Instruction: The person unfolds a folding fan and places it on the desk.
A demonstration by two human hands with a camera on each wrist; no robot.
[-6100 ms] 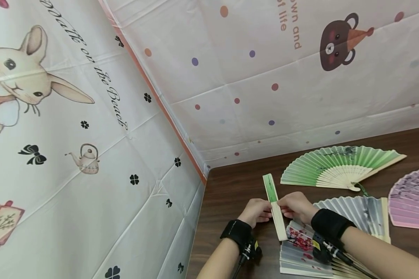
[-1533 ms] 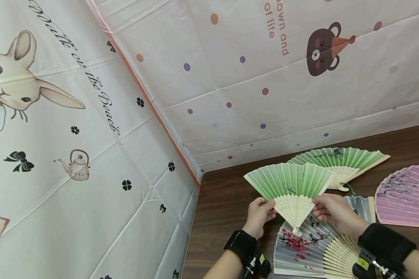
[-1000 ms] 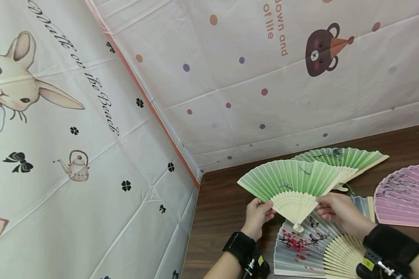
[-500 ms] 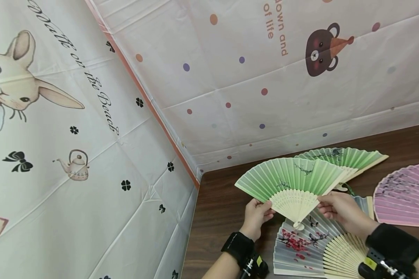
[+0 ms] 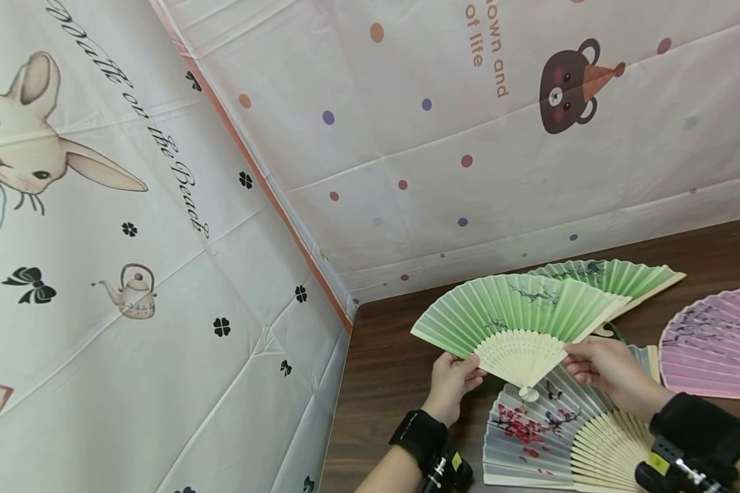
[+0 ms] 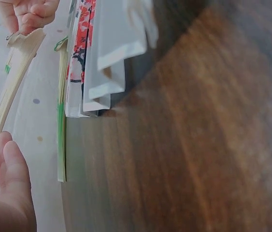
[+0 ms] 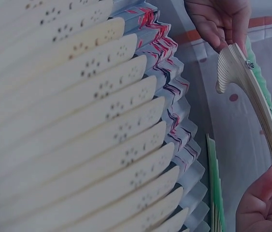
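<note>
A green folding fan (image 5: 518,308) with pale perforated ribs is spread wide above the table, its pivot end pointing down. My left hand (image 5: 451,387) pinches its left outer rib between thumb and fingers. On the other side my right hand (image 5: 617,373) pinches the right outer rib. Edge-on in the left wrist view, the fan's ribs (image 6: 17,79) run between both hands. Under it lies a grey folding fan (image 5: 524,438) with red blossoms, spread on the table and partly covered by my right forearm.
A second green fan (image 5: 647,277) lies spread behind, partly hidden by the held one. To the right lies a pink fan (image 5: 715,346). The dark wooden table (image 5: 382,383) meets printed cloth walls at the left (image 5: 179,370) and back (image 5: 376,226).
Earlier the green fan was folded into a narrow stick between both hands. It has since been spread; over the last second it widens slightly and rises a little, the right hand shifting right.
</note>
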